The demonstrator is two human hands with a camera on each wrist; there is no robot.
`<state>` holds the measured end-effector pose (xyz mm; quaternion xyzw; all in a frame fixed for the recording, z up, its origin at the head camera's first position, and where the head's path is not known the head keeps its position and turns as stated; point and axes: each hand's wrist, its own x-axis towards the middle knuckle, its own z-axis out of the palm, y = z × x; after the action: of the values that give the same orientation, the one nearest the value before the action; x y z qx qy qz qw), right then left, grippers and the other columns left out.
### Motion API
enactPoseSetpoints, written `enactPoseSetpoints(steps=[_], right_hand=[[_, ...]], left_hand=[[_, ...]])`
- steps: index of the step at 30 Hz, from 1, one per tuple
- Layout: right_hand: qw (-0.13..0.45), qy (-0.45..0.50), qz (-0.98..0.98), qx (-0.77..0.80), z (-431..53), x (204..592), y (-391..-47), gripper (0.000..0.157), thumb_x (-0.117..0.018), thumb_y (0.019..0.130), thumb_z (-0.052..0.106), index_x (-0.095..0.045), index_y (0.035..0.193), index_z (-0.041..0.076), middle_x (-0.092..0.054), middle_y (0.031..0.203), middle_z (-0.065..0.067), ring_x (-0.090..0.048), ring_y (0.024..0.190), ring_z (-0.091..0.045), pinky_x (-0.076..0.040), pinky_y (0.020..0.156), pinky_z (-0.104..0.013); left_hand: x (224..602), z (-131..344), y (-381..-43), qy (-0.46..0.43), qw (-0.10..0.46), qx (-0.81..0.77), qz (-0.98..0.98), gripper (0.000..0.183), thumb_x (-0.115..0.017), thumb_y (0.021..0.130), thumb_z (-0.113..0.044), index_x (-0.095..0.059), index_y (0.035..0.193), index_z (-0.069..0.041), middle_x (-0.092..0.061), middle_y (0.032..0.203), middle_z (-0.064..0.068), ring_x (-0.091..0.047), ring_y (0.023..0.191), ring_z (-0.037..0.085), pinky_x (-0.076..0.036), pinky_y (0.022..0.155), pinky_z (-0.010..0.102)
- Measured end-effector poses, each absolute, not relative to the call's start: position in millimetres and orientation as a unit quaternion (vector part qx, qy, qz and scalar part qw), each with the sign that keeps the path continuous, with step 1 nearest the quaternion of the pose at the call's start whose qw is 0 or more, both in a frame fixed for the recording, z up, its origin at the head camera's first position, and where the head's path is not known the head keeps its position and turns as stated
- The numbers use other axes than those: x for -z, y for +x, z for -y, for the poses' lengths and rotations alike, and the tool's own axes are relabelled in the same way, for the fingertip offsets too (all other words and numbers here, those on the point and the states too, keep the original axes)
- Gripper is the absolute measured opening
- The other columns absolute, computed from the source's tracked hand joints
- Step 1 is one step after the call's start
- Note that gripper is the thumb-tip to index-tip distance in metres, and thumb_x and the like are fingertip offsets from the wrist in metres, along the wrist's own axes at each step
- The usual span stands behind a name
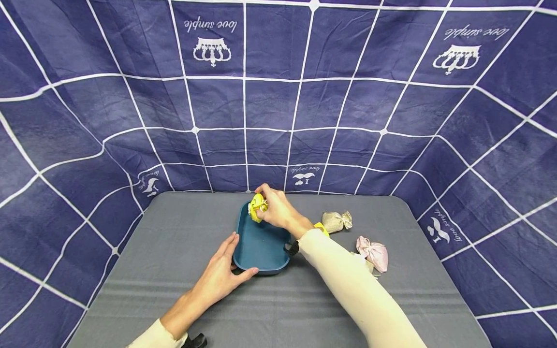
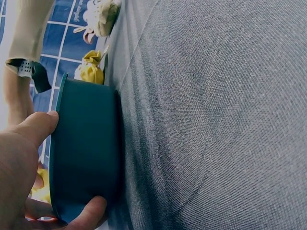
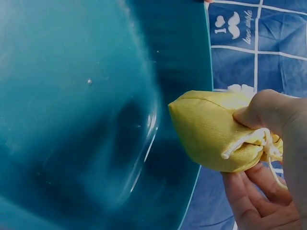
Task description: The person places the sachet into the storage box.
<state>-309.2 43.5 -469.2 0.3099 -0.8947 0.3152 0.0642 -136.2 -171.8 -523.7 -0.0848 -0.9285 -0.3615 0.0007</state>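
Pinching a yellow bag [image 1: 256, 209] in my right hand [image 1: 278, 208], I held it over the far end of a blue tray [image 1: 261, 251], as my head view showed. The step in hand looked to me like placing the bag in the tray; the next move seemed to call for lowering it clear of the rim and loosening my fingers. Most of the tray lay on the near side of that grip. To the grip's right sat a beige bag [image 1: 333, 222], with a pink bag [image 1: 377, 256] further right and closer to me. Nearer me and to the left, my left hand [image 1: 219, 278] spread round the tray's near left corner, its digits apart.

From my left wrist, the thumb rested at the tray's rim and a fingertip lay against the outer wall. A second yellow bag [image 2: 91, 72] showed past the tray's far edge from that hand.

From my right wrist, the thumb pressed one side of the held bag and the fingers the other, clamped near its tied neck. Its rounded end pointed away from my palm, over the tray; whether it touched the wall I could not tell.
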Motion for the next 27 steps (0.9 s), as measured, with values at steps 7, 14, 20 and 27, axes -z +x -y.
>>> enactPoseSetpoints(steps=[7, 14, 20, 27], right_hand=[[0.041, 0.304, 0.904, -0.298, -29.9, 473.1, -309.1, 0.064, -0.093, 0.1, 0.015, -0.06, 0.153, 0.004, -0.081, 0.136, -0.022, -0.08, 0.127, -0.035, -0.066, 0.112, -0.048], [0.013, 0.295, 0.912, -0.284, -27.2, 477.3, -303.4, 0.075, -0.094, 0.102, 0.027, -0.056, 0.162, 0.004, -0.074, 0.149, -0.025, -0.075, 0.137, -0.038, -0.062, 0.12, -0.051], [0.032, 0.314, 0.906, -0.282, -36.2, 477.4, -296.4, 0.072, -0.091, 0.103, 0.027, -0.058, 0.162, 0.002, -0.073, 0.151, -0.023, -0.075, 0.135, -0.036, -0.063, 0.118, -0.051], [0.044, 0.314, 0.911, -0.263, -51.1, 476.0, -282.9, 0.072, -0.089, 0.106, 0.033, -0.058, 0.165, 0.007, -0.071, 0.153, -0.018, -0.074, 0.138, -0.033, -0.063, 0.119, -0.05]], left_hand=[[523.8, 173.0, -135.9, -0.084, -0.005, 0.361, 0.929, 0.121, -0.098, 0.094, -0.058, -0.038, 0.179, 0.004, -0.036, 0.188, 0.024, -0.081, 0.096, 0.008, -0.07, 0.095, 0.036], [524.4, 173.4, -135.7, -0.087, -0.005, 0.358, 0.93, 0.122, -0.097, 0.094, -0.06, -0.037, 0.179, 0.004, -0.036, 0.188, 0.024, -0.08, 0.095, 0.006, -0.069, 0.095, 0.035], [524.3, 173.2, -135.1, -0.086, 0.0, 0.36, 0.929, 0.121, -0.098, 0.093, -0.058, -0.038, 0.178, 0.004, -0.038, 0.188, 0.024, -0.08, 0.094, 0.006, -0.069, 0.094, 0.034], [524.2, 173.5, -135.5, -0.087, 0.002, 0.359, 0.929, 0.121, -0.099, 0.093, -0.057, -0.039, 0.178, 0.005, -0.038, 0.187, 0.024, -0.078, 0.094, 0.003, -0.069, 0.095, 0.031]])
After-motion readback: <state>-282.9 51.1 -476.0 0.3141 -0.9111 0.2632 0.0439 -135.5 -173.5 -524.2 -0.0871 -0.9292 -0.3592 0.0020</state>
